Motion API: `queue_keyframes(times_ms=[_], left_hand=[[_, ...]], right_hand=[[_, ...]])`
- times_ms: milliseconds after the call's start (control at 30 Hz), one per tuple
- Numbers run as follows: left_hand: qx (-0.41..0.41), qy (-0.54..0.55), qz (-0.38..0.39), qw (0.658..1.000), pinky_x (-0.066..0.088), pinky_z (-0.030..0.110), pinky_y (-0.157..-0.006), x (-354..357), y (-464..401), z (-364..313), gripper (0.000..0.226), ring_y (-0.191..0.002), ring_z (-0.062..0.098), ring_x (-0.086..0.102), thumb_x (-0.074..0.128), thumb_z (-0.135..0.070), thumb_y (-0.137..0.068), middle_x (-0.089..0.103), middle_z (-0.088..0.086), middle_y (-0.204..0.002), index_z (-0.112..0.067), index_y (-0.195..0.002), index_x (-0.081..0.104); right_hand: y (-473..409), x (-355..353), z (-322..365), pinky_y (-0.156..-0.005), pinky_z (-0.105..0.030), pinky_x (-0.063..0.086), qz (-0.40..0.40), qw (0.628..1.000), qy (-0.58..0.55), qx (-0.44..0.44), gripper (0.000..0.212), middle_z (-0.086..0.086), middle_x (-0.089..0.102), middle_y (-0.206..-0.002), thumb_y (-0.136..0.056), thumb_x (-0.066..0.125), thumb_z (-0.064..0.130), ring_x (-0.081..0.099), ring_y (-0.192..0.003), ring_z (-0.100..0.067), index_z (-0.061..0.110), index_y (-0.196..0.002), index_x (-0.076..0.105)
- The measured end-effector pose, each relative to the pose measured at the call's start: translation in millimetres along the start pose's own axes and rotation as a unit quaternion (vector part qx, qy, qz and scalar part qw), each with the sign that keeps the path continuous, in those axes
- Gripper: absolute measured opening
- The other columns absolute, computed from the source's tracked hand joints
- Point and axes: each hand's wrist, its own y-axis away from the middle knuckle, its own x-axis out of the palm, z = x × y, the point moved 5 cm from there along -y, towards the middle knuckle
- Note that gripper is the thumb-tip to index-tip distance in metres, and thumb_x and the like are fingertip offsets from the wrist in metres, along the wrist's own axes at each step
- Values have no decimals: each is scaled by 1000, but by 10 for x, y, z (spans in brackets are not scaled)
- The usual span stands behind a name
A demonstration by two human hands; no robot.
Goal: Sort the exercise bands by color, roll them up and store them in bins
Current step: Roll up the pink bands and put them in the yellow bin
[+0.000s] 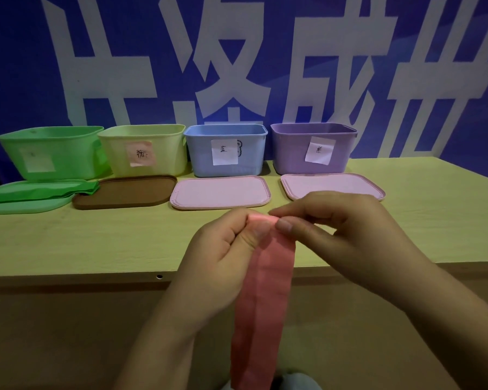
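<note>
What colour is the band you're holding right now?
Pink, seen in the head view: the exercise band hangs from both hands.

A broad bare strip of the light wooden table (68, 243) is left between its near edge and the row of lids. The far edge is blocked by four open plastic bins standing side by side: green (54, 150), pale yellow (144, 149), blue (226, 149) and purple (313, 147). Just in front, flat lids are laid: green (20, 204), brown (124, 191), and two pink (220, 191) (333, 185). Open tabletop is seen right of the purple bin.
</note>
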Motion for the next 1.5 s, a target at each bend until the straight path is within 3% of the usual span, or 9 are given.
queue_keyframes(times_ms=[100,233,333,533,833,1167,1233,1367,1500], left_hand=[[9,-5,-5,1000,51,24,-70,5,-11,-11,21,-80,11,65,50,-35,-87,70,-6,-84,-29,-91,70],[-2,41,-11,999,50,13,-75,-18,-61,-11,20,-89,3,67,63,-38,-80,73,-12,-92,-28,-94,72],[-46,100,10,994,52,24,-87,-29,-102,47,30,-100,10,67,68,-38,-73,73,-8,-102,-31,-102,72],[-61,93,12,994,55,29,-82,-41,-153,28,27,-84,11,68,59,-29,-76,75,-2,-89,-24,-98,74],[-55,127,-36,990,50,14,-71,104,-137,-60,15,-82,2,68,63,-18,-78,75,-8,-86,-26,-89,72],[-37,122,-84,988,52,22,-64,128,-80,-63,16,-67,7,64,62,-31,-72,73,-2,-72,-21,-75,74],[-31,116,-78,990,52,21,-63,128,-82,-55,16,-67,7,64,61,-31,-73,72,-2,-72,-21,-76,73],[-29,125,-71,989,50,18,-62,132,-82,-35,18,-69,4,63,59,-28,-76,72,-3,-73,-17,-82,72],[-27,104,-66,992,49,33,-69,99,-70,14,28,-74,17,59,66,-48,-77,69,19,-83,-21,-84,73]], right_hand=[[21,14,68,-68,-5,42,-56,986,131,-89,25,10,66,-80,-85,56,37,55,-77,-3,19,-93,71],[19,-21,55,-70,-3,39,-90,981,133,-114,21,12,56,-82,-87,53,28,50,-78,0,15,-93,69],[-13,-82,48,-73,-4,40,-94,981,126,-113,21,14,55,-84,-87,52,29,50,-79,1,16,-94,67],[-81,-154,80,-73,-6,42,-95,982,115,-118,23,10,59,-85,-88,51,30,52,-82,-3,15,-94,67],[-75,-121,132,-74,-11,42,-95,971,159,-151,23,3,62,-88,-89,50,27,50,-82,-3,12,-95,66],[-50,-141,118,-72,-16,41,-129,957,200,-169,24,-5,62,-88,-89,49,23,47,-80,-6,6,-94,66],[-44,-123,118,-70,-14,41,-125,955,207,-173,24,-6,61,-88,-89,49,22,50,-80,-10,5,-94,66],[-18,-72,120,-70,-24,38,-120,947,223,-196,19,-9,60,-84,-87,54,16,55,-76,-22,3,-90,67],[-6,-21,72,-76,-29,36,-91,949,224,-202,8,-10,57,-81,-81,63,5,55,-73,-27,3,-88,67]])
